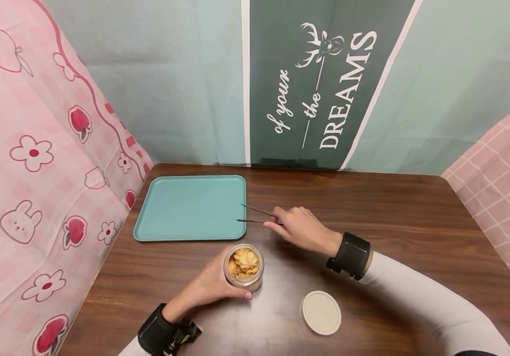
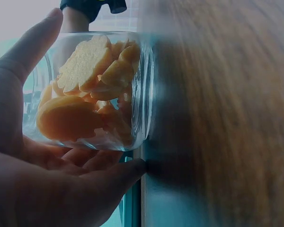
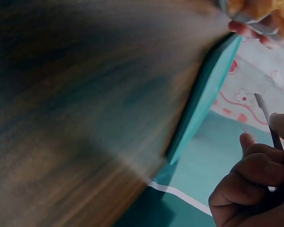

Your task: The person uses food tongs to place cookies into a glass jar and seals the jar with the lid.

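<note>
Tabletop tweezers (image 1: 256, 216) in right hand (image 1: 301, 228) point left toward tray (image 1: 191, 207).

Staged recording booth, not a lived-in room. Evidence: a small wooden table (image 1: 370, 207) enclosed on three sides by hung cloth: pink cartoon-print sheet (image 1: 36, 163) at left, green lettered banner (image 1: 321, 89) behind, pink checked cloth (image 1: 504, 163) at right. Walls not visible.

Left hand (image 1: 210, 287) grips an open jar (image 1: 243, 267) of yellow slices standing on the desk (image 1: 415, 222). Right hand (image 1: 301, 228) pinches tweezers (image 1: 256, 216), tips spread over the edge of a teal tray (image 1: 191, 208). Lid (image 1: 321, 312) lies right of the jar, apart.
</note>
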Tool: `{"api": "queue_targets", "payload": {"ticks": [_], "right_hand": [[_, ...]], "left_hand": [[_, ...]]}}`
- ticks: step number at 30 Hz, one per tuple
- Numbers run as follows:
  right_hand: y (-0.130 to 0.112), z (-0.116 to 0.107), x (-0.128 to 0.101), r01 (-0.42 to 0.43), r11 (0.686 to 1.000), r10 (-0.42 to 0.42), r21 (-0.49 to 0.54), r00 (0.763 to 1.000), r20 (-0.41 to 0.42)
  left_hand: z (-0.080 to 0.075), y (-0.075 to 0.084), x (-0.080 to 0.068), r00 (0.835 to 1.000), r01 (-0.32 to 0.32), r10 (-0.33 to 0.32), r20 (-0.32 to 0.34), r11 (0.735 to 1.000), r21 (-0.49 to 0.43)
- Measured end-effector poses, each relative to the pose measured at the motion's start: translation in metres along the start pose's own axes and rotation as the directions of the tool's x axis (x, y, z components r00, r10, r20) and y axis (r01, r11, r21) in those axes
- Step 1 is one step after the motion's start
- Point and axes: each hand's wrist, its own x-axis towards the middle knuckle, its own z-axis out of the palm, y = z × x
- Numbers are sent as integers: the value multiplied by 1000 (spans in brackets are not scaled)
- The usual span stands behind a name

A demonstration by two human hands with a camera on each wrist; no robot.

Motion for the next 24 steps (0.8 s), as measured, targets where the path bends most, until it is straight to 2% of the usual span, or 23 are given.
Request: {"api": "queue_targets", "payload": {"ticks": [15,24], "right_hand": [[13,26,11,-32,999,33,-4,993,111],[16,35,12,-34,999,32,3,984,176]], "left_hand": [[0,0,0,1000,16,-15,7,1000,-12],[1,-1,0,999,33,-33,2,999,1]]}}
